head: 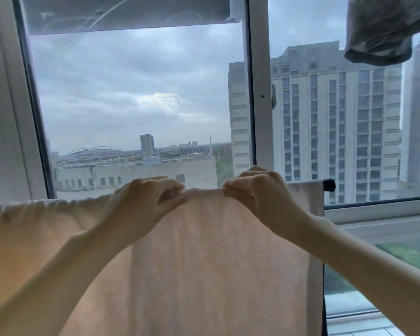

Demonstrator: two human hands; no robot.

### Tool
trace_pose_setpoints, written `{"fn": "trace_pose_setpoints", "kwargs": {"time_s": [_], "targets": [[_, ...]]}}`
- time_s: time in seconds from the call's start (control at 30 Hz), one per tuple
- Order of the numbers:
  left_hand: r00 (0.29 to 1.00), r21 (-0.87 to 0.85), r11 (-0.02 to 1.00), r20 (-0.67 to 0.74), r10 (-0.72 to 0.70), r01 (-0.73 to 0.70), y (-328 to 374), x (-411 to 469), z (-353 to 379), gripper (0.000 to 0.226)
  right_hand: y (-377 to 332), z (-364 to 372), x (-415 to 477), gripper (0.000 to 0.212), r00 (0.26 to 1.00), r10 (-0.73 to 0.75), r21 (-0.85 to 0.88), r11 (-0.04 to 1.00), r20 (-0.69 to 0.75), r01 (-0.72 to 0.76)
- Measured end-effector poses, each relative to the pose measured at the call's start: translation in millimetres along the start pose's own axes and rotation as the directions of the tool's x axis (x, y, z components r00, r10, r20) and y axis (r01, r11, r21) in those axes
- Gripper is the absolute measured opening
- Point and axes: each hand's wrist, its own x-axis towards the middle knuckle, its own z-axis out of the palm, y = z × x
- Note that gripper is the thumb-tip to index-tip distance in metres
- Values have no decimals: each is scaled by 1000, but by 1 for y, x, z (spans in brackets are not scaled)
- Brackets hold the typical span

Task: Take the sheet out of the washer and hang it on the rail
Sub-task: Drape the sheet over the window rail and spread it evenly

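Note:
A pale peach sheet hangs over a horizontal rail in front of the window, covering the lower middle and left of the view. Only the rail's black end shows past the sheet's right edge. My left hand pinches the sheet's top fold, fingers curled around the cloth. My right hand pinches the same fold a short way to the right. Between the two hands the fold is pulled taut. To the left the sheet's top edge is bunched and wrinkled.
A large window with a white frame stands right behind the rail. A grey garment hangs at the top right. The white sill runs below the right pane. Tall buildings stand outside.

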Motion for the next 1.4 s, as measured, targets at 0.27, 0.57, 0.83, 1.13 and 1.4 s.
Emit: {"fn": "trace_pose_setpoints", "kwargs": {"time_s": [0.27,0.57,0.83,1.13,1.4], "targets": [[993,-104,994,111,31,-19,-33,1,-9,49,4,-8,0,21,982,150,-293,939,-118,-179],[997,-205,977,37,71,-62,-74,-10,-21,26,7,-31,-22,22,850,509,-337,783,-135,-523],[995,-262,964,-99,22,-47,-64,-1,-15,16,-28,-11,-15,33,892,453,-443,799,-1,-407],[976,-297,948,-212,54,-117,-28,25,-3,13,-46,-4,5,38,950,268,-313,927,162,-208],[981,-340,924,-133,139,-177,-11,32,-3,13,-35,-10,13,22,914,404,-520,774,-35,-362]]}}
